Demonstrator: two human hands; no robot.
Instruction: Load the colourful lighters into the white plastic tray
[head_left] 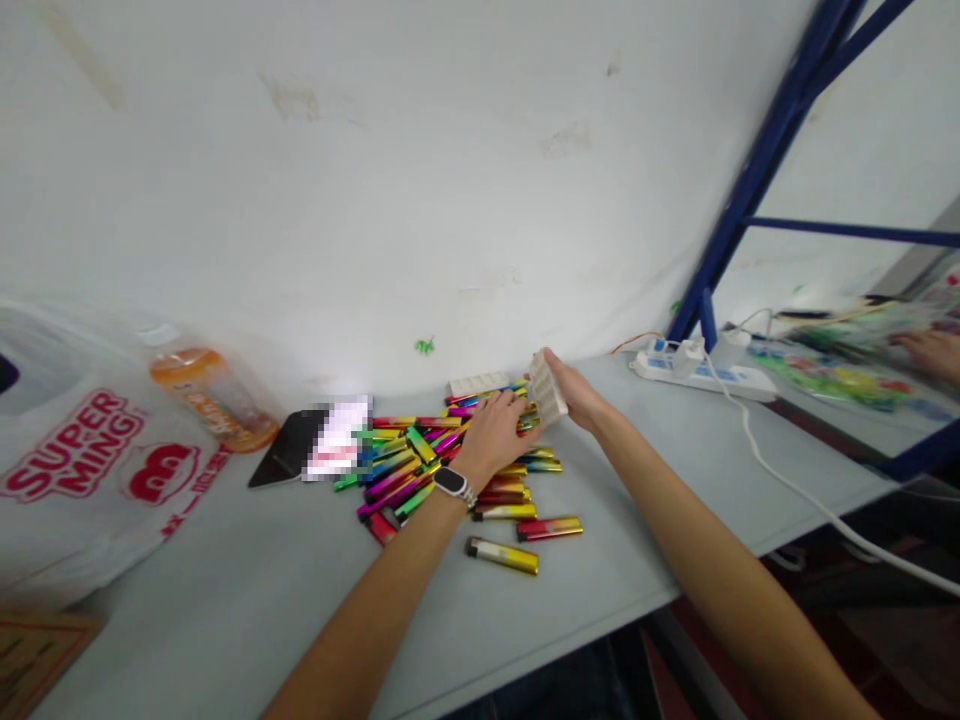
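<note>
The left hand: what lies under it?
Under the left hand lies the pile of colourful lighters. Which lighters the palm touches is covered. Beside it, the right hand holds a white tray.

The grey table (pixel 225 600) bears scattered lighters (pixel 405 470), a phone (pixel 289 450), a power strip (pixel 712 377) and a bag (pixel 75 480).

You wear a watch (pixel 454 485) on your left wrist: a dark, rounded-square face, set on a pale silvery band that looks made of links. Your left arm (pixel 390 600) and right arm (pixel 697 540) both show bare, uncovered from the wrist to the near edge of the view. Finer detail is blurred.
</note>
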